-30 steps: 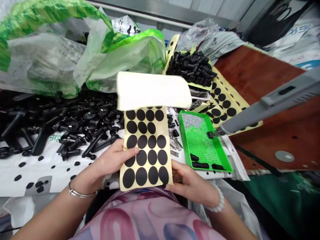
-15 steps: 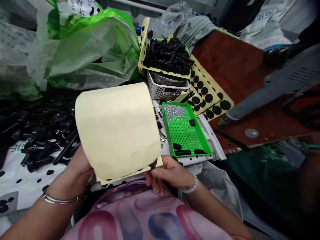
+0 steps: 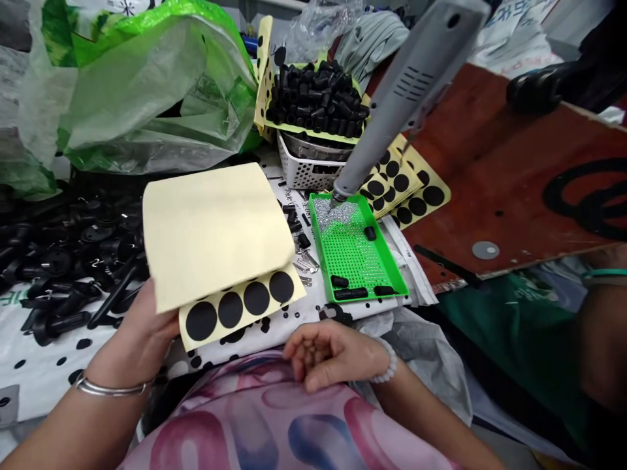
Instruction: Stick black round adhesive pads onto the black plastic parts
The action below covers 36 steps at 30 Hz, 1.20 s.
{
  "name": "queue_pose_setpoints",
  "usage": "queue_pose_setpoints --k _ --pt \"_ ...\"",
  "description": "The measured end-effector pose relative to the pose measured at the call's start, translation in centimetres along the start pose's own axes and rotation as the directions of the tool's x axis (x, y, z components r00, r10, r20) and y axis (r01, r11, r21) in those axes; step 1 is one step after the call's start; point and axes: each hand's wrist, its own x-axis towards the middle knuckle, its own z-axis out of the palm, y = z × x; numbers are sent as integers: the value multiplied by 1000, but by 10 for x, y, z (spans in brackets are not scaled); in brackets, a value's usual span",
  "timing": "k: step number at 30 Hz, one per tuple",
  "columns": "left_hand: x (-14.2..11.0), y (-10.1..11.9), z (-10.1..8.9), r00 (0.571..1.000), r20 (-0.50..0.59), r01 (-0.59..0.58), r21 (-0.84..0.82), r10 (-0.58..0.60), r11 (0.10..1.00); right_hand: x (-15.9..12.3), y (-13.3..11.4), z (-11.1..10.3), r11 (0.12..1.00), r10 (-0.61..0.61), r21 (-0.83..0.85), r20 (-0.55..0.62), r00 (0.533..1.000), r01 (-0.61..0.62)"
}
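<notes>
The sticker sheet (image 3: 220,241) is held at 9 o'clock by the left hand (image 3: 132,326), with the fingers hidden behind it. The right hand (image 3: 333,356) is loosely curled, and nothing is held. A grey tool (image 3: 392,104) is cut off by the top edge, its tip over the green tray (image 3: 321,248).

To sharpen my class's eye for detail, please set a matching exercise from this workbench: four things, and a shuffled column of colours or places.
Things:
1. sticker sheet
2. tray
3. basket
4. board

Colours or places:
A. green
B. reddish brown
C. in the left hand
D. white

Right pairs: 1-C, 2-A, 3-D, 4-B.
</notes>
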Motion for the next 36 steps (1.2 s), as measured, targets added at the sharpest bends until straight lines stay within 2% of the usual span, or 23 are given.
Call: queue_pose_setpoints --k 1,2,3,4,5,6,7,8,10,12,14,16,18,19,22,25,29,36 --pt "0 3 1 999 5 32 19 -32 999 -8 -9 1 993 -51 -113 -106 993 39" --pt "1 5 2 997 7 72 31 -72 997 -16 -19 2 962 -159 -256 -235 959 96" --pt "2 6 4 993 16 116 43 -117 992 -21 -31 4 900 -313 -399 -318 895 173" --pt "3 5 6 987 31 155 58 -157 986 -24 -42 8 810 -456 -530 -298 839 252" --pt "3 4 9 981 48 184 71 -187 980 -24 -52 13 695 -547 -630 -151 824 346" --pt "4 1 12 977 68 198 78 -204 977 -20 -61 19 574 -581 -692 31 813 437" --pt "5 -1 15 974 87 201 80 -208 976 -12 -67 25 457 -580 -728 192 792 511" --pt "5 -5 17 972 110 201 81 -209 976 -3 -72 31 345 -575 -757 297 762 555" --pt "4 -10 19 970 158 173 83 -185 981 16 -76 40 127 -584 -857 342 736 500" --pt "1 -13 16 967 210 132 89 -148 987 28 -80 44 37 -569 -899 340 749 436" --pt "-2 -13 10 960 246 118 86 -136 989 30 -85 43 27 -520 -928 305 798 372" --pt "-3 -13 4 952 259 149 68 -162 986 28 -91 38 30 -479 -964 218 851 263" --pt "-4 -12 -1 953 236 186 39 -190 982 28 -94 34 48 -464 -981 144 874 187" --pt "-3 -12 -3 956 217 196 29 -197 980 29 -94 33 66 -461 -980 137 877 188" --pt "0 -14 -7 975 147 167 27 -170 986 40 -88 34 94 -491 -965 170 855 245" --pt "2 -18 -11 982 134 131 34 -135 991 54 -77 38 39 -549 -970 181 816 241" --pt "-1 -21 -20 967 212 143 -1 -139 990 65 -66 40 -2 -584 -977 173 793 211" --pt "-19 -24 -39 911 387 127 57 -139 990 71 -58 37 5 -578 -985 138 804 173"
